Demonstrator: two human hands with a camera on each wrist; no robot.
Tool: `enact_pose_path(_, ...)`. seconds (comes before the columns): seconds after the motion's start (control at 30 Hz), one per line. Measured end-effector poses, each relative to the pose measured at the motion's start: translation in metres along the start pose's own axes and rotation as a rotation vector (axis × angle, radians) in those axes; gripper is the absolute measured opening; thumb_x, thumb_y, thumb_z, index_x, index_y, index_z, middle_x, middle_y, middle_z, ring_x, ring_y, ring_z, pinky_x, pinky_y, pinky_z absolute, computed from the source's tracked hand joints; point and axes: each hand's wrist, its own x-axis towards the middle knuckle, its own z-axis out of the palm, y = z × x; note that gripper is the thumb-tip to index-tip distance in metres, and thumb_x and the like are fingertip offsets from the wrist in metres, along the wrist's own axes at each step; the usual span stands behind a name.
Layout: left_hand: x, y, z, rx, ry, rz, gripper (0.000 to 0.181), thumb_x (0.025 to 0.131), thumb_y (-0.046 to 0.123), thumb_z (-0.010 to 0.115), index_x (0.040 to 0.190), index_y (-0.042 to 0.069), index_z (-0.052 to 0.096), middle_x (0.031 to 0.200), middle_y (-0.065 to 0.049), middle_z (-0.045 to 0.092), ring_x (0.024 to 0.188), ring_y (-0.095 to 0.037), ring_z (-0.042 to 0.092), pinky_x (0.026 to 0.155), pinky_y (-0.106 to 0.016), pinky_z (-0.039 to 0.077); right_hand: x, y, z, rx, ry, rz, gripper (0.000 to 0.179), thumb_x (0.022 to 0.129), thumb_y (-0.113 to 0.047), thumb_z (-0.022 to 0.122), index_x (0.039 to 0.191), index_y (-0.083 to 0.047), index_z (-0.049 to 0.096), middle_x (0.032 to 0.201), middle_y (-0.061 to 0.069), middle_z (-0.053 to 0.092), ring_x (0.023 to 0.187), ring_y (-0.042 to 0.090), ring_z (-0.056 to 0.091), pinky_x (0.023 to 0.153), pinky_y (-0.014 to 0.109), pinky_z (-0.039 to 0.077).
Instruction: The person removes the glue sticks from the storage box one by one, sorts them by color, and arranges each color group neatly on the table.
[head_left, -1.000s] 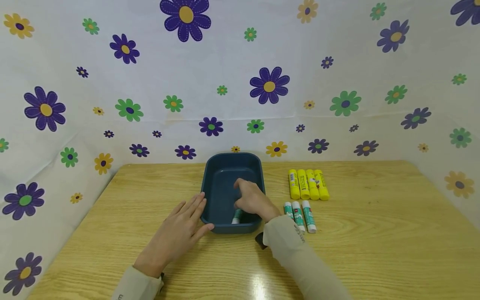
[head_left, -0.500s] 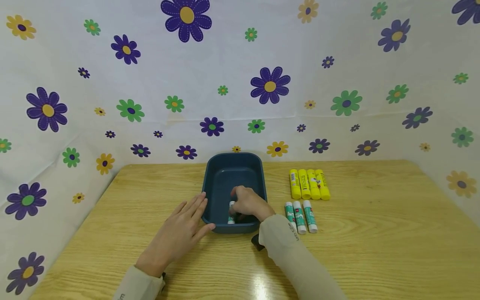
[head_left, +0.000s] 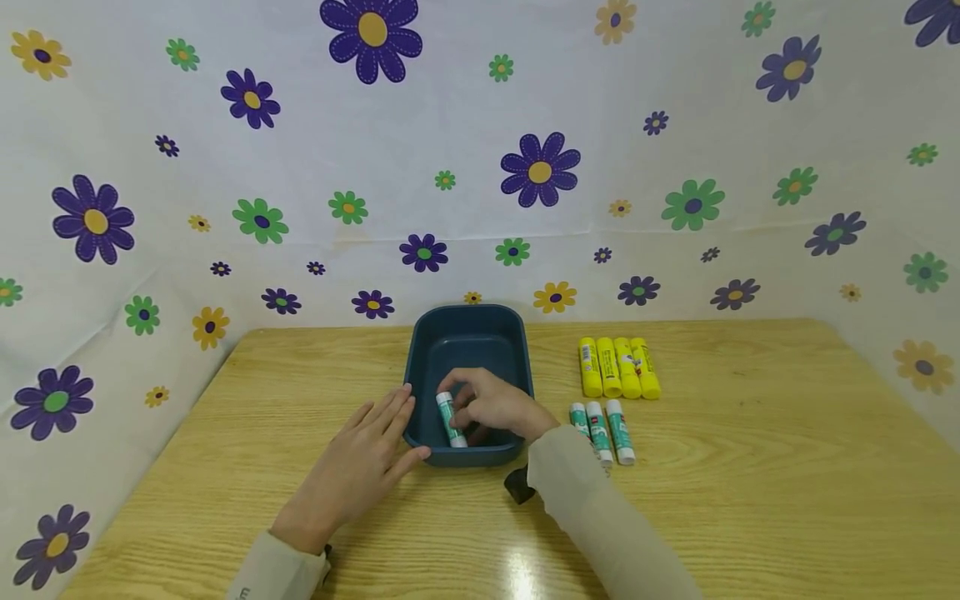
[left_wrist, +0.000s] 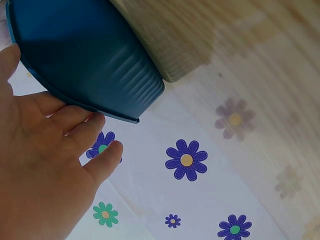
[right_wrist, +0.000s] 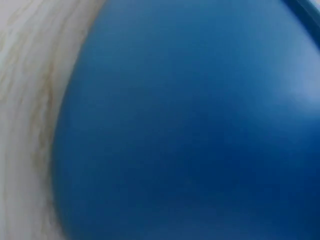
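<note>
A dark blue plastic bin (head_left: 467,457) stands on the wooden table. Inside it, toward the near left side, is a green-and-white glue stick (head_left: 451,419). My right hand (head_left: 495,404) reaches into the bin, its index finger and thumb curled about this glue stick. Straight fingers of my left hand (head_left: 360,467) rest against the bin's left rim, the thumb at the near left corner. The left wrist view has the left hand (left_wrist: 55,145) at the rim and the bin's ribbed outer wall (left_wrist: 120,75). Only the bin's outer wall (right_wrist: 190,120) fills the right wrist view, with the hand hidden.
Right of the bin, several yellow glue sticks (head_left: 618,368) lie side by side. Nearer me are three green-and-white glue sticks (head_left: 602,433), partly overlapped by the right sleeve (head_left: 592,500). A flower-patterned cloth (head_left: 450,125) hangs behind and beside the table (head_left: 750,467).
The glue stick in the bin has shifted left with my right hand's fingers and shows more fully. The left hand has stayed at the rim.
</note>
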Motion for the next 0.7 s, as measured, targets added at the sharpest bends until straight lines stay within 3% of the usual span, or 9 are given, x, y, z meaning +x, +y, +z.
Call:
enact_pose_path(0.37, 0.0, 0.0, 0.001, -0.005, -0.005, -0.022, 0.071, 0.103, 0.043, 0.057, 0.149, -0.008, 0.043, 0.16, -0.021, 0.034, 0.147, -0.036, 0.033, 0.116, -0.057, 0.032, -0.013, -0.013, -0.017, 0.049, 0.107, -0.031, 0.042, 0.092, 0.011, 0.063, 0.131, 0.001, 0.056, 0.11, 0.02, 0.059, 0.086, 0.03, 0.067, 0.067, 0.043, 0.063)
enact_pose_path(0.7, 0.0, 0.0, 0.001, -0.003, -0.011, -0.028, 0.072, 0.103, 0.045, 0.055, 0.15, -0.008, 0.041, 0.161, -0.02, 0.033, 0.148, -0.035, 0.032, 0.117, -0.057, 0.031, -0.028, -0.014, -0.037, 0.099, 0.136, -0.044, 0.043, 0.092, 0.012, 0.061, 0.133, 0.004, 0.052, 0.118, 0.023, 0.053, 0.089, 0.032, 0.066, 0.069, 0.044, 0.063)
